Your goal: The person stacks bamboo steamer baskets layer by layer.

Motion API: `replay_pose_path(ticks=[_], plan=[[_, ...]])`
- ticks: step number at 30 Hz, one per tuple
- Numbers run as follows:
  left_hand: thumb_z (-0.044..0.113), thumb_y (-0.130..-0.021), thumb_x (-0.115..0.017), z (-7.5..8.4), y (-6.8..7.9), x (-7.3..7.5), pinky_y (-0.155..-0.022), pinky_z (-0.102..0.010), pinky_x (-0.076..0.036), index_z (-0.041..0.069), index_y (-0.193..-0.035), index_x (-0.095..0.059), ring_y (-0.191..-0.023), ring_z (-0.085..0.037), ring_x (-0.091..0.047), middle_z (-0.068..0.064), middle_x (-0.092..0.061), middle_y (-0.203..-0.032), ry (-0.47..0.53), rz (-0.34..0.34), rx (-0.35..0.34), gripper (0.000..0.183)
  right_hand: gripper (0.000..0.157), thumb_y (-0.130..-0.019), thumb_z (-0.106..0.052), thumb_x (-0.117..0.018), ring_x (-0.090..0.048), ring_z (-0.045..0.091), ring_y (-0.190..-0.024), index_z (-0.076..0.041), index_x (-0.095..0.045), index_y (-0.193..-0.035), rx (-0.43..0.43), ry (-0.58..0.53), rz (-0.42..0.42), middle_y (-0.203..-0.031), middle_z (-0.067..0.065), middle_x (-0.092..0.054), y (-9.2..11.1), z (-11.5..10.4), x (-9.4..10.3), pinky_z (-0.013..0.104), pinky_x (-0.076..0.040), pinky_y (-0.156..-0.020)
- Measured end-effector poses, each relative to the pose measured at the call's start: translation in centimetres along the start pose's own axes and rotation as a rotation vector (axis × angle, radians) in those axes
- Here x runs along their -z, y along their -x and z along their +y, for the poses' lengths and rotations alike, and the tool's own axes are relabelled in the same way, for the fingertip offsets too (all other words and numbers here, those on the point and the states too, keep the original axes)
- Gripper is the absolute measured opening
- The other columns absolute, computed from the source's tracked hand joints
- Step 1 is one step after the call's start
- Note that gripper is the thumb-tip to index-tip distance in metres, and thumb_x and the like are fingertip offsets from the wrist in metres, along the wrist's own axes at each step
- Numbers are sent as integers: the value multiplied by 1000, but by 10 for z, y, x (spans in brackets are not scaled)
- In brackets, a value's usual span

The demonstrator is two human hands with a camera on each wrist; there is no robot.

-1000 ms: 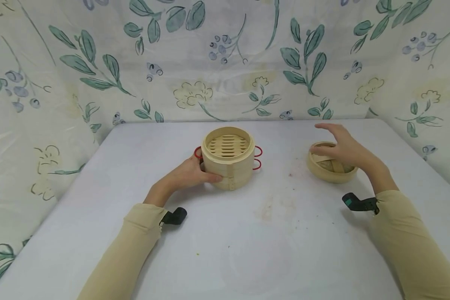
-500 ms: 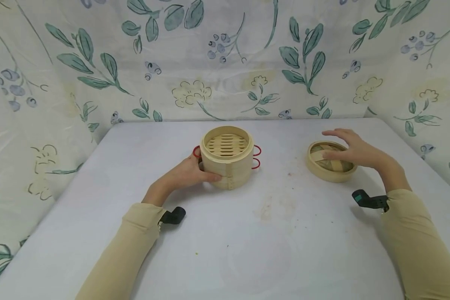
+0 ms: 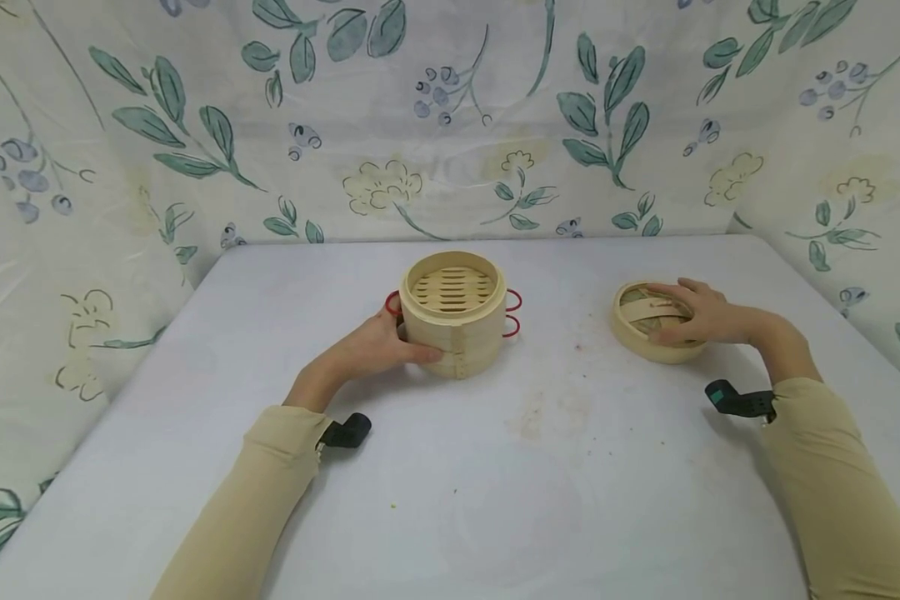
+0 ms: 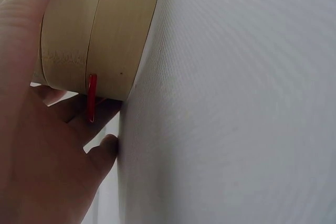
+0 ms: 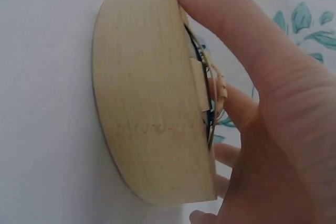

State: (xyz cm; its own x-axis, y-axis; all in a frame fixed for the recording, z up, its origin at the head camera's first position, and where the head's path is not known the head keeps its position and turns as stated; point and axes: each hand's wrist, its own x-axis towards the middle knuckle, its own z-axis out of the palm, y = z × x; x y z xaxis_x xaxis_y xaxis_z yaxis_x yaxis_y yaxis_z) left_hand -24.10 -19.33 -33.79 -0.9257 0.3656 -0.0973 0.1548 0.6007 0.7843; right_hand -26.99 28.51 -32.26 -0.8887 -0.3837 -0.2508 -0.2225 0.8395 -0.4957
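A bamboo steamer (image 3: 454, 317) of stacked tiers stands upright on the table, its slatted inside showing from above. My left hand (image 3: 363, 346) holds its left side, thumb across the front and fingers behind, beside a red loop handle (image 4: 92, 98). On the right lies the round bamboo steamer lid (image 3: 633, 337), with a strap handle (image 3: 654, 307) on top. My right hand (image 3: 701, 317) is over the lid, fingers spread and bent. In the right wrist view the thumb touches the lid's rim (image 5: 142, 93); a finger lies behind the strap, and its contact is unclear.
The white table (image 3: 480, 500) has faint stains and small crumbs in front of the steamer. A floral cloth (image 3: 450, 125) hangs behind and along both sides. More red loop handles (image 3: 513, 326) stick out on the steamer's right side.
My right hand has shifted right and come down onto the lid, its fingers drawing in toward the strap. The left hand and the steamer stay in place.
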Motion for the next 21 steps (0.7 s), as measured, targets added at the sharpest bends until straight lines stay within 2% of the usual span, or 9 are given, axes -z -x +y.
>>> replay_pose_path(ticks=[6,15,21], plan=[[43,-72,-86,0,-1,0,-118,-51,-24,18,-154,-16,-147,-26,-25,-8,-32,-156,0,-2,2,111,91,-86,-42,-68,3,64,-139,-9,-19,-156,6,-25,5,-157,36,4,-2,0,-3,84,-11,-98],[44,-72,-86,-1,-1,0,-118,-53,-23,21,-156,-13,-145,-28,-28,-9,-31,-156,-15,-3,-4,113,90,-85,-47,-69,-1,65,-137,-11,-23,-155,-10,32,41,-156,35,2,-11,-11,-12,82,-14,-100],[40,-74,-85,0,-1,-1,-118,-52,-23,20,-155,-14,-147,-27,-25,-7,-31,-156,4,-9,-24,110,91,-86,-51,-68,-1,63,-138,-13,-21,-155,-34,35,51,-157,34,4,-12,-15,-14,80,-16,-101]])
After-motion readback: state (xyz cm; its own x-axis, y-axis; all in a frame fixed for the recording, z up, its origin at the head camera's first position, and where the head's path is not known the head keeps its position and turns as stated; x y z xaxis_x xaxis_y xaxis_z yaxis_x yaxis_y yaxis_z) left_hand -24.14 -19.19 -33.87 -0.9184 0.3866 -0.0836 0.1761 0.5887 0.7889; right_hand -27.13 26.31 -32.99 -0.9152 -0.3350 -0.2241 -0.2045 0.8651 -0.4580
